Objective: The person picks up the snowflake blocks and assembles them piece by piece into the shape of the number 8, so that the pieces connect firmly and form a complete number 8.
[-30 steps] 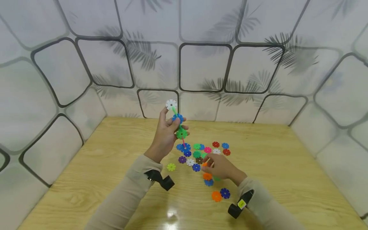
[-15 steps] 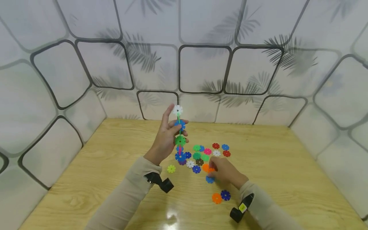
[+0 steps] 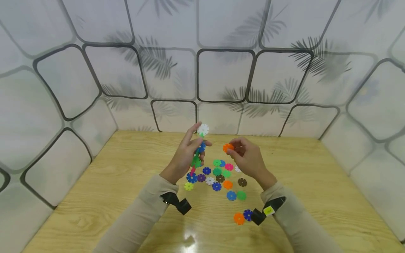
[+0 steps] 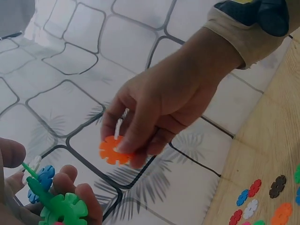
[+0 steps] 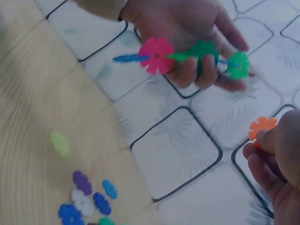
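Note:
My left hand (image 3: 181, 161) grips a chain of interlocked notched plastic discs, its fingers round the middle. A white disc (image 3: 203, 129) tops the chain, and a dark blue disc (image 3: 191, 177) hangs at its lower end. Between them are blue and green discs and a pink disc (image 5: 157, 55), which faces the right wrist camera. To the right, my right hand (image 3: 252, 160) pinches an orange disc (image 3: 227, 147) between thumb and fingers, raised above the table. In the left wrist view the orange disc (image 4: 111, 151) is apart from the chain.
Several loose discs in many colours lie on the wooden table (image 3: 126, 196) below the hands, among them a brown disc (image 3: 242, 182) and a yellow-green disc (image 3: 188, 186). Nearer me lies another orange disc (image 3: 239, 218). A patterned cloth wall (image 3: 226, 75) stands behind the table.
My right hand has picked up an orange disc from the table and lifted it up and away towards the chain's height. The left hand has tilted the chain, its top shifting right and its lower end left.

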Demonstrator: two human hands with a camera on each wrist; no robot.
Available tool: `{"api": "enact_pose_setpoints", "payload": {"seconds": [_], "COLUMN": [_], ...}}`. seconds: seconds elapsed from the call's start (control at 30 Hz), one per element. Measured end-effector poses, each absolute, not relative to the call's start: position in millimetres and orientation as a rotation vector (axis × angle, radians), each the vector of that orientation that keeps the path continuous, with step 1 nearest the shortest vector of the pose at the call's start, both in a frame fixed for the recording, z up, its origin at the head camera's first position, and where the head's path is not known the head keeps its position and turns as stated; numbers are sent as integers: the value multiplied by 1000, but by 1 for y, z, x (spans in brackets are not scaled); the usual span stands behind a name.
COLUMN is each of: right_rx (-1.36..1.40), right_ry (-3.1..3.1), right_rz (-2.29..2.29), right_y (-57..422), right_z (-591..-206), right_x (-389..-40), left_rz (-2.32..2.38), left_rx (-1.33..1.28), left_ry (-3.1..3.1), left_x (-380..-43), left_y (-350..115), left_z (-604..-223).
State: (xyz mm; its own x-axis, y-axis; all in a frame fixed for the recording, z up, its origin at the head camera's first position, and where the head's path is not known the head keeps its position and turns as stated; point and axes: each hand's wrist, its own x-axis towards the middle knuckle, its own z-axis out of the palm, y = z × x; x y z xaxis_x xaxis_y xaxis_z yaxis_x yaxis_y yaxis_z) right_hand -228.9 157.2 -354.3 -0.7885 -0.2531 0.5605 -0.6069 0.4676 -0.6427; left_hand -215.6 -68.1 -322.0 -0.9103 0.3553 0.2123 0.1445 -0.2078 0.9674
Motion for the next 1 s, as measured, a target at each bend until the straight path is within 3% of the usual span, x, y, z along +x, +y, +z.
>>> {"api": "enact_pose_setpoints", "payload": {"seconds": [0.3,1.0], "right_rx": [724,770], "right_ry": [-2191,-1835], "right_rz": [1252,934], "right_y": [140,121], "right_z": [-332,-336], "right_x": [-233,-230], "left_rz": [2098,1957], "left_rx": [632,725], "left_ry": [2042,2108], "left_x": [-213,-213], "left_y": [-66,-65], "left_z": [-322,-322]}}
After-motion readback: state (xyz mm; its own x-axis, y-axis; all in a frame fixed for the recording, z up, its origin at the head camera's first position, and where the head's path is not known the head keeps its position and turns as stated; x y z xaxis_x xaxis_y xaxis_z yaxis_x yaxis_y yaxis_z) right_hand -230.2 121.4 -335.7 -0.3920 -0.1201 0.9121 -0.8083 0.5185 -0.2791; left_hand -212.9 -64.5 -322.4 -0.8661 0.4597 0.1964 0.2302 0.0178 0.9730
